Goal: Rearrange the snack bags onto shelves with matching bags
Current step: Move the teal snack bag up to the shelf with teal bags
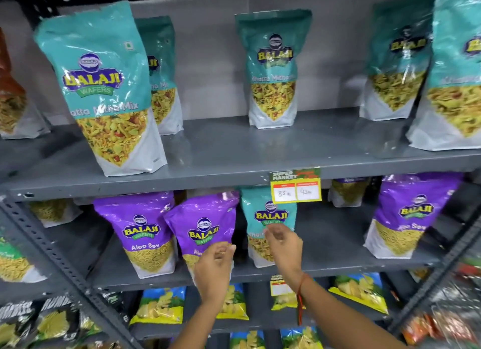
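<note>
Five teal bags are standing on the upper shelf. One teal bag is sitting among three purple bags below, where the left hand and right hand are hovering, fingers loosely curled, holding nothing.

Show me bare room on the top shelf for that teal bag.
Top shelf: bare patches either side of the middle teal bag, out to the front-left bag and the right pair. Crowded: purple bags below.

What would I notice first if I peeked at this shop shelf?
Probably the big teal bag leaning at the front left of the top shelf. Next, one teal bag alone among purple bags on the shelf below, with two hands reaching toward it.
</note>
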`<state>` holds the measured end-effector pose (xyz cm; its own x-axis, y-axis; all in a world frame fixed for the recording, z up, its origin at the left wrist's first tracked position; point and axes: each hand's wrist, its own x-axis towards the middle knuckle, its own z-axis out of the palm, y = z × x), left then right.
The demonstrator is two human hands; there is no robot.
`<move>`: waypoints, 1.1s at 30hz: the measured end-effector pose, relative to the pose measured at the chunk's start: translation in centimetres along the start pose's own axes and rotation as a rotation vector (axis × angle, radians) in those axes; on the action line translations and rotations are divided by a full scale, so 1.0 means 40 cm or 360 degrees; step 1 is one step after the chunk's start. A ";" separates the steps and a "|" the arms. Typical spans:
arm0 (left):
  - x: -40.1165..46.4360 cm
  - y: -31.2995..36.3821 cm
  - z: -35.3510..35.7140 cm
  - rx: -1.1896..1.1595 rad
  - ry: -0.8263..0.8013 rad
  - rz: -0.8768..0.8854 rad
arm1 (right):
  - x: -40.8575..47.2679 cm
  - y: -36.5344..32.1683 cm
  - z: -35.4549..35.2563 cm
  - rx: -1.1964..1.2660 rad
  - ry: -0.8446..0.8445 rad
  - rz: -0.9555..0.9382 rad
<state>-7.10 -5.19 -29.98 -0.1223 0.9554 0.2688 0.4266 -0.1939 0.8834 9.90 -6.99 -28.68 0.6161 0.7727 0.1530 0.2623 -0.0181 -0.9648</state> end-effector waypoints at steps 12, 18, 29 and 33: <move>0.049 0.049 0.223 -0.0134 -0.0093 -0.0216 | 0.182 0.118 -0.135 0.0193 -0.0216 0.0350; 0.067 0.038 0.264 -0.0138 0.0094 -0.0270 | 0.207 0.137 -0.146 0.0040 -0.0278 0.0060; -0.078 0.045 0.233 -0.0264 -0.0075 -0.0177 | 0.105 0.177 -0.250 -0.0153 -0.0148 -0.0024; -0.169 0.039 0.202 -0.0334 -0.0115 -0.0180 | 0.002 0.156 -0.318 -0.0152 -0.0159 -0.0128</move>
<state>1.63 -10.15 -33.53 -0.0911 0.9856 0.1424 0.2175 -0.1198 0.9687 21.03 -15.12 -31.95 0.5144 0.8333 0.2025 0.3805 -0.0102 -0.9247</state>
